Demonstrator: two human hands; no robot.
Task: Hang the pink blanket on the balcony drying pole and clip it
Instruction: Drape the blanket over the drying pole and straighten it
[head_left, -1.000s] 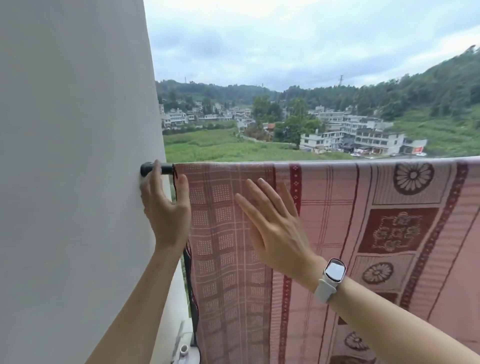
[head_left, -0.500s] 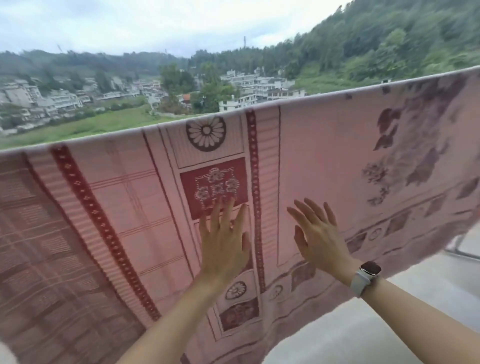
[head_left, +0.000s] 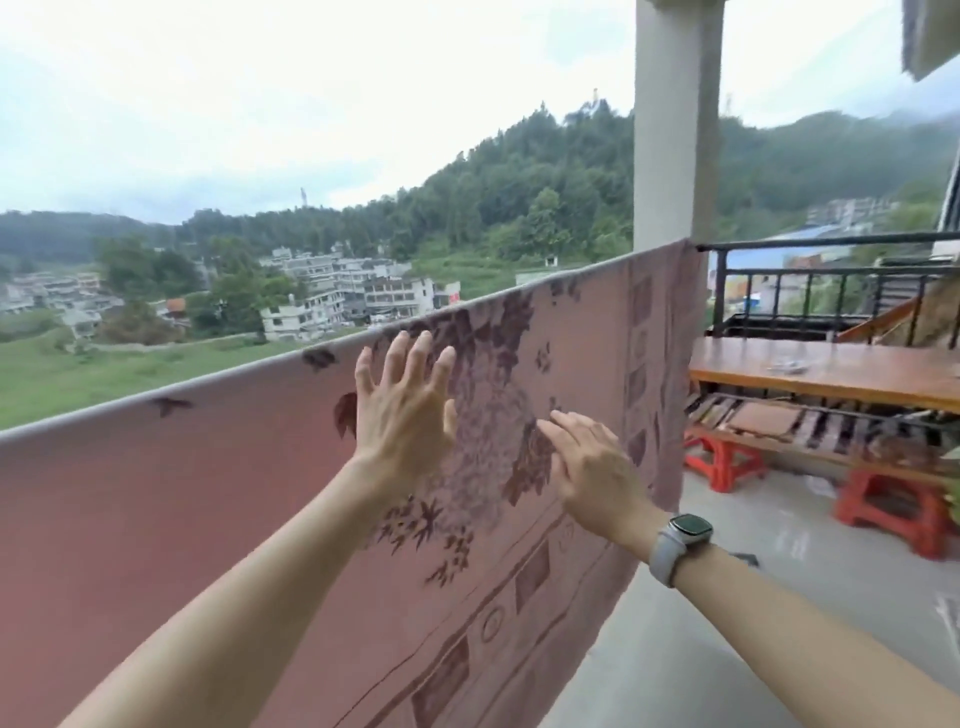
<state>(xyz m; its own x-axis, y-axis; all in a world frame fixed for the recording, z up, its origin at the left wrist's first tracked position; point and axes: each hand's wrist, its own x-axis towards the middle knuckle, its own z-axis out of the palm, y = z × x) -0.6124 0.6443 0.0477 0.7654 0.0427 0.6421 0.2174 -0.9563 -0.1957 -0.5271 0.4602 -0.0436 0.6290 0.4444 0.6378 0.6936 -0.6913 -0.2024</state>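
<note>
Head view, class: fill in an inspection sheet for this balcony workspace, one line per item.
Surface: balcony floor, pale, bare where visible.
Job's things: pink blanket draped over the pole, reaching the pillar; no clips seen.
Clutter: wooden table; red stools under stacked boards.
Grippers: left hand and right hand, fingers straight, against the blanket; watch on right wrist.
Cables: nothing seen.
Surroundings: black railing, buildings, wooded hills.
</note>
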